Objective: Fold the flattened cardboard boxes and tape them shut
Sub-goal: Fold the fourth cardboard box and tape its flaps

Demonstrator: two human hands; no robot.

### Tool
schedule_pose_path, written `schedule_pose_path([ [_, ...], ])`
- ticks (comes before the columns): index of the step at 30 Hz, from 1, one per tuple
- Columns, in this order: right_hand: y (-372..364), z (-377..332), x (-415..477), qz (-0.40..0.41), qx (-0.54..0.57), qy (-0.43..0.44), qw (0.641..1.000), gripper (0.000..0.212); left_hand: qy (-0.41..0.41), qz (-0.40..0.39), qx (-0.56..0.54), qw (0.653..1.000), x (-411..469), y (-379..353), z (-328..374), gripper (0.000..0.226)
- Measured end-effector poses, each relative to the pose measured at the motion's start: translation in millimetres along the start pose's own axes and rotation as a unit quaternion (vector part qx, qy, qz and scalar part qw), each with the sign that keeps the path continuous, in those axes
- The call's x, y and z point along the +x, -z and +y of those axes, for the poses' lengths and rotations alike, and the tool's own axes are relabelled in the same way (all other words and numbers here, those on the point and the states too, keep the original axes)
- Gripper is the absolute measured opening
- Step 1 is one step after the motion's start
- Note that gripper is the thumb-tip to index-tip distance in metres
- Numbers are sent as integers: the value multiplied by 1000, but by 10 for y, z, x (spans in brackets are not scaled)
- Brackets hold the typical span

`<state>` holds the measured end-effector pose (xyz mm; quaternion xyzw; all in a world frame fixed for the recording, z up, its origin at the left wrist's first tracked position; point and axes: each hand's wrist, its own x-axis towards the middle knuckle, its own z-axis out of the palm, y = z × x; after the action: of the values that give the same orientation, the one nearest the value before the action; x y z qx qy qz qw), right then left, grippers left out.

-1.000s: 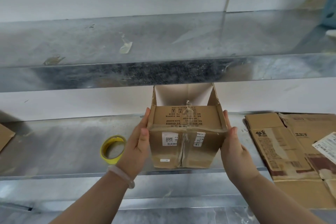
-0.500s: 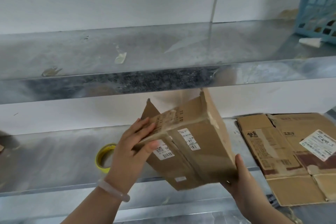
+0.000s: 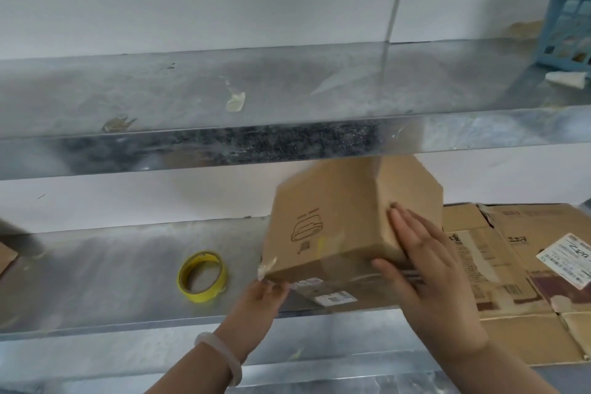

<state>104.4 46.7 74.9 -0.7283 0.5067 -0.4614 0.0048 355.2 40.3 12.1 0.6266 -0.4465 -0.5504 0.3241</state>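
Note:
A folded brown cardboard box (image 3: 326,227) is tilted above the middle metal shelf (image 3: 96,281), its printed side facing me. My left hand (image 3: 259,307) holds its lower left corner from beneath, fingers curled under the edge. My right hand (image 3: 425,269) lies flat with straight fingers against the box's right face. A roll of yellow tape (image 3: 202,277) lies flat on the shelf to the left of the box. Flattened cardboard boxes (image 3: 499,265) are stacked on the shelf at the right.
An upper metal shelf (image 3: 224,99) overhangs the box closely. A blue plastic basket (image 3: 566,32) stands at that shelf's far right. A scrap of cardboard (image 3: 6,257) shows at the left edge. A white wall is behind.
The box has been turned over and shifted right; its labelled face now points down. My right hand moved from under the box onto its right face; my left hand dropped to the lower corner.

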Motion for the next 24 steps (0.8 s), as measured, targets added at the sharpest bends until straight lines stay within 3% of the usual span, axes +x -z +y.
schedule_pose_path([
  [2, -107, -75, 163, -14, -48, 79, 996, 55, 22, 0, -19, 1000, 12, 10, -53, 12],
  [3, -164, -109, 231, -23, -63, 106, 992, 53, 31, 11, -39, 999, 16, 19, -75, 23],
  [5, -302, -198, 347, -46, -89, 155, 983, 49, 7, 56, -44, 997, 46, 59, -108, 59],
  [7, -459, -320, 423, -68, -123, 184, 973, 46, -26, 88, 78, 993, 91, 141, -119, 94],
  [9, -615, -449, 460, -101, -173, 202, 959, 43, -113, 27, 190, 975, 73, 250, -88, 79],
  [11, -738, -525, 458, -146, -216, 227, 938, 42, -171, -74, 205, 961, 36, 350, -78, 57],
  [12, -770, -535, 457, -157, -226, 235, 932, 43, -182, -86, 209, 957, 44, 415, -103, 54],
  [14, -780, -529, 472, -162, -230, 234, 931, 47, -192, -35, 263, 945, 115, 556, -250, 59],
  [18, -725, -528, 427, -158, -206, 232, 937, 54, -140, 195, 379, 894, 269, 937, -639, 60],
  [21, -696, -596, 354, -148, -185, 227, 945, 55, -103, 201, 480, 848, 327, 1180, -748, 49],
  [24, -688, -687, 317, -149, -182, 215, 948, 56, -152, 186, 522, 819, 329, 1289, -705, 28],
])
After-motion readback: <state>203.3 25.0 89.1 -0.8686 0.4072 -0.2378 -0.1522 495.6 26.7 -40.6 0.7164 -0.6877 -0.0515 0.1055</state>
